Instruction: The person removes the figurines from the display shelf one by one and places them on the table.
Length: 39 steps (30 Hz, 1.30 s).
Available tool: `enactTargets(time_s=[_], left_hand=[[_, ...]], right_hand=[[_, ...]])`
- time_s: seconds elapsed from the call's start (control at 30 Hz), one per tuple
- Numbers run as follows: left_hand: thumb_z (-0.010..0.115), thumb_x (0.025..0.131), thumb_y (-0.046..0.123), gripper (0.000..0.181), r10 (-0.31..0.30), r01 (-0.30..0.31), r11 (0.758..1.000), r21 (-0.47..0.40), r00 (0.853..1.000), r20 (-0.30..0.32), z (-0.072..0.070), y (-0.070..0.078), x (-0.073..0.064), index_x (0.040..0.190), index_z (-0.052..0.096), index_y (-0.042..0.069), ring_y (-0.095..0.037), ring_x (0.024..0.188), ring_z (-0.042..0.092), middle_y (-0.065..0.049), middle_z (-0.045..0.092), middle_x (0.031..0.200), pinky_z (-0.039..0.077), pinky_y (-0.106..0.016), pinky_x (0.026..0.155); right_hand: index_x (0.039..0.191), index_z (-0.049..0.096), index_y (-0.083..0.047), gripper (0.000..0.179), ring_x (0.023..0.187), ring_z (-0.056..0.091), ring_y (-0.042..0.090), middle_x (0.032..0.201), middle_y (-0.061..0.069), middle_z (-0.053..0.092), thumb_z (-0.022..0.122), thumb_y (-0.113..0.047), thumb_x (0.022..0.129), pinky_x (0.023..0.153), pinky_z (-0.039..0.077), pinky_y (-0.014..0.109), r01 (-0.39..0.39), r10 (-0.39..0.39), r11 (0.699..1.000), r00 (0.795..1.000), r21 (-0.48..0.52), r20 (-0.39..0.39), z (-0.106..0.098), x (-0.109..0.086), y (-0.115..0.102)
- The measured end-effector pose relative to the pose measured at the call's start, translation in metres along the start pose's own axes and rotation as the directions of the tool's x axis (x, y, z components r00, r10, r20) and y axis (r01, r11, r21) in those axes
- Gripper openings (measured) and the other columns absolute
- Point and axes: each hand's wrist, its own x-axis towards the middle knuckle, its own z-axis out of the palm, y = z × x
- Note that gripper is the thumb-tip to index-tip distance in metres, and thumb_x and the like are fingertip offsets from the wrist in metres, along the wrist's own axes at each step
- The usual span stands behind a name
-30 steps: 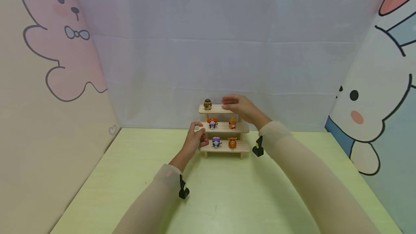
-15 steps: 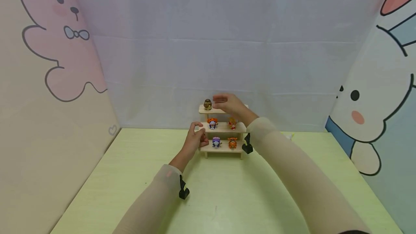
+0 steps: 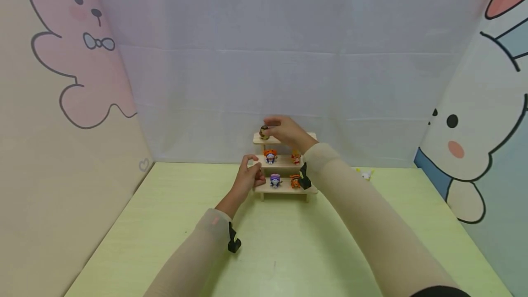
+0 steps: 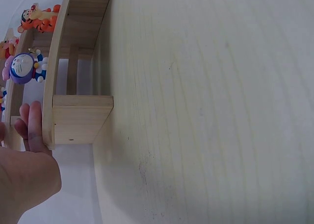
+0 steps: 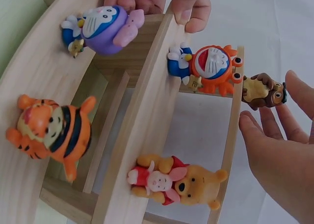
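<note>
A three-tier wooden display shelf (image 3: 284, 187) stands at the back of the table. My left hand (image 3: 246, 178) grips its left end, with thumb and a finger (image 5: 189, 11) at the middle tier's edge and other fingers by the lowest tier. On the top tier sits a brown owl figurine (image 5: 262, 90). My right hand (image 5: 282, 136) reaches around the owl, thumb on one side and fingers on the other, slightly spread. The middle tier bears a crab-hat cat figurine (image 5: 211, 64) and a yellow bear figurine (image 5: 201, 185); the lowest, a purple-hat cat figurine (image 5: 103, 30) and a tiger figurine (image 5: 54, 131).
A small yellow-and-white item (image 3: 365, 174) lies on the table behind the right forearm, partly hidden. A pale cloth wall (image 3: 231, 81) rises behind the shelf. Cartoon-printed panels (image 3: 458, 150) flank the table (image 3: 165, 223).
My right hand has moved left along the top tier to the owl figurine, uncovering the yellow-and-white item. The left hand has kept its place at the shelf's left end.
</note>
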Motion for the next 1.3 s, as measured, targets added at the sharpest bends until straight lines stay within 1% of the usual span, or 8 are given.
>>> enactTargets(time_s=[0.17,0.33,0.47,0.63,0.9,1.0,1.13,1.3], left_hand=[[0.049,0.11,0.016,0.019,0.006,-0.006,1.0,0.013,1.0,0.004,0.0,0.0,-0.001,0.127,0.041,0.015,-0.017,0.066,0.062,-0.006,0.056,0.075,0.061,-0.032,0.067],[0.05,0.11,0.017,0.02,0.003,-0.003,1.0,0.012,1.0,0.003,-0.001,0.0,0.001,0.127,0.041,0.015,-0.017,0.066,0.063,-0.006,0.057,0.076,0.062,-0.033,0.068],[0.05,0.11,0.017,0.019,0.001,-0.001,1.0,0.006,1.0,0.003,-0.002,0.0,0.001,0.127,0.042,0.016,-0.018,0.066,0.063,-0.007,0.057,0.076,0.062,-0.034,0.068],[0.05,0.11,0.016,0.018,-0.005,0.005,1.0,0.002,1.0,0.003,-0.002,-0.001,0.002,0.126,0.042,0.017,-0.017,0.066,0.063,-0.007,0.057,0.075,0.061,-0.032,0.067],[0.05,0.11,0.017,0.021,-0.005,0.005,1.0,0.015,1.0,0.001,0.0,-0.002,0.001,0.129,0.042,0.016,-0.017,0.066,0.063,-0.006,0.056,0.074,0.061,-0.03,0.066],[0.049,0.11,0.015,0.022,-0.018,0.018,1.0,0.003,1.0,0.025,0.0,0.008,-0.004,0.13,0.04,0.012,-0.019,0.067,0.063,-0.008,0.057,0.075,0.061,-0.033,0.068],[0.047,0.11,0.011,0.024,-0.043,0.044,0.999,-0.009,0.997,0.07,-0.001,0.019,-0.009,0.131,0.038,0.008,-0.022,0.07,0.063,-0.01,0.057,0.076,0.062,-0.038,0.072],[0.046,0.11,0.013,0.025,-0.044,0.045,0.999,-0.008,0.997,0.066,-0.004,0.006,0.001,0.133,0.037,0.009,-0.021,0.069,0.063,-0.009,0.057,0.076,0.061,-0.038,0.073]], right_hand=[[0.148,0.052,-0.008,0.051,0.142,0.046,0.029,0.155,0.01,0.047,0.069,-0.013,0.1,0.117,0.04,0.046,-0.007,0.007,1.0,1.0,-0.005,-0.015,0.005,0.003,-0.001],[0.143,0.056,-0.005,0.046,0.132,0.054,0.032,0.143,0.014,0.056,0.069,-0.009,0.099,0.114,0.042,0.048,-0.003,0.003,1.0,0.999,0.005,-0.045,0.011,0.004,-0.001],[0.141,0.059,-0.005,0.043,0.125,0.057,0.032,0.136,0.014,0.06,0.07,-0.009,0.099,0.113,0.042,0.049,-0.009,0.008,1.0,0.998,-0.01,-0.068,0.013,0.004,0.0],[0.14,0.06,-0.006,0.042,0.125,0.058,0.032,0.136,0.013,0.061,0.07,-0.01,0.099,0.114,0.041,0.05,-0.016,0.015,1.0,0.997,-0.008,-0.079,0.014,0.003,0.001],[0.139,0.061,-0.006,0.042,0.122,0.06,0.03,0.132,0.013,0.063,0.07,-0.009,0.099,0.112,0.043,0.048,-0.042,0.046,0.998,0.996,0.052,-0.081,0.012,0.002,0.0],[0.139,0.061,-0.007,0.041,0.121,0.061,0.029,0.131,0.012,0.064,0.07,-0.01,0.099,0.112,0.044,0.047,-0.047,0.054,0.996,0.995,0.074,-0.085,0.01,0.001,0.0],[0.141,0.06,-0.007,0.042,0.122,0.061,0.029,0.132,0.013,0.063,0.069,-0.008,0.1,0.11,0.046,0.046,-0.035,0.04,0.997,0.997,0.072,-0.07,0.004,-0.002,0.002],[0.143,0.058,-0.007,0.044,0.124,0.06,0.029,0.135,0.013,0.06,0.068,-0.007,0.1,0.108,0.049,0.042,-0.026,0.03,0.998,0.998,0.061,-0.059,-0.006,-0.004,0.006]])
